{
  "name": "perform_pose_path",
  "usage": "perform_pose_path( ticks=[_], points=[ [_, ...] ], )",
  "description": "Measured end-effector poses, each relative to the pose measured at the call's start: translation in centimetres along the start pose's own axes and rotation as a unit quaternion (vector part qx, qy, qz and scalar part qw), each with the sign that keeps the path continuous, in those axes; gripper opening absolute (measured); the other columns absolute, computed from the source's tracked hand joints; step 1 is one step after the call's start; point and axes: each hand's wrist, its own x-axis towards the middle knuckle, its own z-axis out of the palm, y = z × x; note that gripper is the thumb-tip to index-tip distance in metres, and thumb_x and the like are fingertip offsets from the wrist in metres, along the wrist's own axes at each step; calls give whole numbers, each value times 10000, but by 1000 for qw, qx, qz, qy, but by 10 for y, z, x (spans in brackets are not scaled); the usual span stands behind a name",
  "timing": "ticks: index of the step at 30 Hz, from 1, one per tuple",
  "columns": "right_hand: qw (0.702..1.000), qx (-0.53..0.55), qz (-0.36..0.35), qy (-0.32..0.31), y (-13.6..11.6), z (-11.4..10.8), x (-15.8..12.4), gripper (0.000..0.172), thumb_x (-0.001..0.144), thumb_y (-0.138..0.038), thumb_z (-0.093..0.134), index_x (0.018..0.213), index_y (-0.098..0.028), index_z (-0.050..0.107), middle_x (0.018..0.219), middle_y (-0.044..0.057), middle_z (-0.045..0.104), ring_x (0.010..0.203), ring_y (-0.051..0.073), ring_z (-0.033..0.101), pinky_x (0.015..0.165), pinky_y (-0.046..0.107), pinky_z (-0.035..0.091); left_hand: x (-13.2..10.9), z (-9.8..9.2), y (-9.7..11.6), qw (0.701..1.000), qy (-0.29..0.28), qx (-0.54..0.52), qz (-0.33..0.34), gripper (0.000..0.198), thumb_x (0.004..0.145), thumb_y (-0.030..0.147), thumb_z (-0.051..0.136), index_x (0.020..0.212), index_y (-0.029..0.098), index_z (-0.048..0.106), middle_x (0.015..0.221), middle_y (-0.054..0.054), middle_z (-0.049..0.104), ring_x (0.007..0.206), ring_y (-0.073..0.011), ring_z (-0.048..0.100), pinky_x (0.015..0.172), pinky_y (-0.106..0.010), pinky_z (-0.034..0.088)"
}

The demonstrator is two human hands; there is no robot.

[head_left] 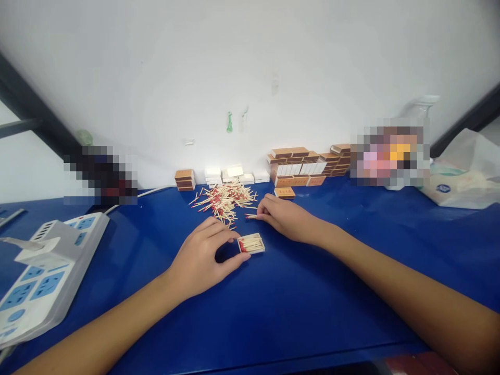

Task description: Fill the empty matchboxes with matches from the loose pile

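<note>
On the blue tabletop lies a small white matchbox tray (251, 243) with red-headed matches in it. My left hand (203, 255) grips the tray's left end between thumb and fingers. To the right and a little beyond it, my right hand (287, 216) pinches a few matches (251, 215), their red heads pointing left. A loose heap of matches (228, 200) spreads out beyond both hands. Just past the right hand lies a brown matchbox (285, 193).
Along the wall stand white trays (234, 171), a short stack of brown matchboxes (185, 180) and a larger matchbox stack (299, 166). A power strip (50, 281) with a plugged-in adapter sits at left. A plastic bag (464, 172) lies at right beside a blurred-out object.
</note>
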Motion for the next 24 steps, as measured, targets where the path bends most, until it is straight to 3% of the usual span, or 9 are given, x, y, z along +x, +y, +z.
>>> perform_pose_path(
  ticks=[8, 14, 24],
  points=[
    [995, 90, -33, 18, -8, -7, -6, 155, 1065, -290, 481, 977, -201, 572, 1014, 70, 626, 880, 202, 595, 789, 326, 456, 0, 0, -7, 997, 56, 33, -42, 236, 901, 395, 789, 996, 185, 734, 918, -55, 736, 915, -234, 625, 845, -409, 558],
    [978, 207, -16, -14, -30, -14, -14, 173, 1049, -340, 531, 957, -205, 588, 858, 18, 638, 738, 164, 567, 696, 292, 433, 3, -1, -7, 996, 73, 31, -41, 243, 893, 394, 798, 983, 179, 731, 903, -49, 743, 883, -224, 631, 830, -405, 560],
    [985, 165, -40, -11, -31, -11, -16, 159, 1049, -315, 542, 949, -205, 599, 944, 38, 654, 804, 172, 571, 738, 298, 432, 2, -1, -7, 996, 68, 25, -48, 239, 889, 392, 806, 984, 184, 735, 901, -43, 745, 891, -223, 632, 830, -396, 559]
  ],
)
